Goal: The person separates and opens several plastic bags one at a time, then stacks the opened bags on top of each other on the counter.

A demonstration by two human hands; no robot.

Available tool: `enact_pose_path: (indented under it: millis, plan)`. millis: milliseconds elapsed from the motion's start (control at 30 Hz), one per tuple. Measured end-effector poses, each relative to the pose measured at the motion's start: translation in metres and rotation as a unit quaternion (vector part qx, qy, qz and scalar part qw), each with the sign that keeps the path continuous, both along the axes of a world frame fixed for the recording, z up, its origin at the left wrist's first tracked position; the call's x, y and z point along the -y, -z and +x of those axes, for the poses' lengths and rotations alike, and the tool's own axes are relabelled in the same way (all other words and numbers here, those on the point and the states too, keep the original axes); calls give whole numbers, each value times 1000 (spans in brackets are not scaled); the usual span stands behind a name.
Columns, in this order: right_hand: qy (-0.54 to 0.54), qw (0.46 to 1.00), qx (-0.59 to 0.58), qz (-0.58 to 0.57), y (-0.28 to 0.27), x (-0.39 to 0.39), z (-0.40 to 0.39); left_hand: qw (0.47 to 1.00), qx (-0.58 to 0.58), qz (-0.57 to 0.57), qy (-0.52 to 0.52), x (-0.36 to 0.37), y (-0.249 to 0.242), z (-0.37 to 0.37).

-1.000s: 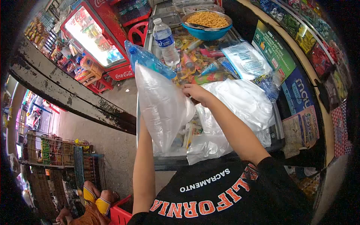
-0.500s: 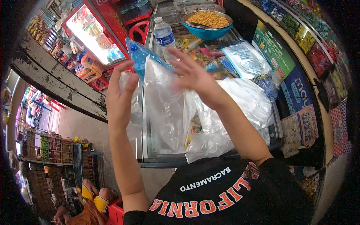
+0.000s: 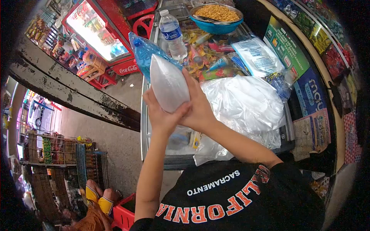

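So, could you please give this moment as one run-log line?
left hand: holding puffed plastic bag | right hand: holding same bag | behind: blue plastic packaging, water bottle | beside: white plastic bags

Left hand (image 3: pixel 160 113) and right hand (image 3: pixel 198 106) grip puffed plastic bag (image 3: pixel 169 82) over display counter (image 3: pixel 175 149); water bottle (image 3: pixel 172 36) beyond, white plastic bags (image 3: pixel 246 100) at right.

Fingers (image 3: pixel 191 84) now around plastic bag (image 3: pixel 169 82)

Counter (image 3: pixel 173 163), dark-edged — carries, from its middle: blue basin (image 3: pixel 216 27), 12 o'clock; upright water bottle (image 3: pixel 172 36), between 10 and 11; blue-and-white packet (image 3: pixel 259 57), 2; heaped white plastic bags (image 3: pixel 246 102), 4.
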State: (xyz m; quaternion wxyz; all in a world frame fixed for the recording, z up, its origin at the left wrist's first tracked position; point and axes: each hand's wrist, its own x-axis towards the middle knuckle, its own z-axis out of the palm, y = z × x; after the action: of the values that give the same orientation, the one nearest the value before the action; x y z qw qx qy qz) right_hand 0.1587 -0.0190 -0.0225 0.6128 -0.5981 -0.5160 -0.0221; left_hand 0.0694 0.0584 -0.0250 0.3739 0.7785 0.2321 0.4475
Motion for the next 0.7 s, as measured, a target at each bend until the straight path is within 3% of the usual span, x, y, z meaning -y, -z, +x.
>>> enact_pose_path:
  millis: [133, 267, 367, 433, 467, 533, 567, 633, 700]
  plan:
    - [7, 1000, -9, -19, 12, 6, -2, 998, 25, -47, 16, 2, 24, -2]
    - [11, 999, 5, -44, 22, 12, -1, 999, 28, -20, 8, 0, 41, -9]
    - [19, 993, 11, -117, 23, 34, -1, 997, 62, -42, 35, 4, 61, -32]
    - [65, 987, 74, -126, 15, 53, 2, 953, 103, -285, -19, 21, 45, -53]
    - [32, 994, -8, -104, -2, 64, 3, 952, 102, -290, -17, 28, 30, -61]
    - [-46, 988, -150, -5, -36, 73, -2, 866, 200, -455, 50, 40, -11, -81]
    - [-48, 988, -149, -4, -45, 74, -6, 867, 201, -454, 49, 46, -24, -85]
    - [-250, 956, -138, -65, -60, 75, -11, 873, 226, -408, 142, 58, -45, -89]
    - [-281, 953, -94, -72, -65, 72, -23, 901, 203, -365, 120, 69, -58, -88]
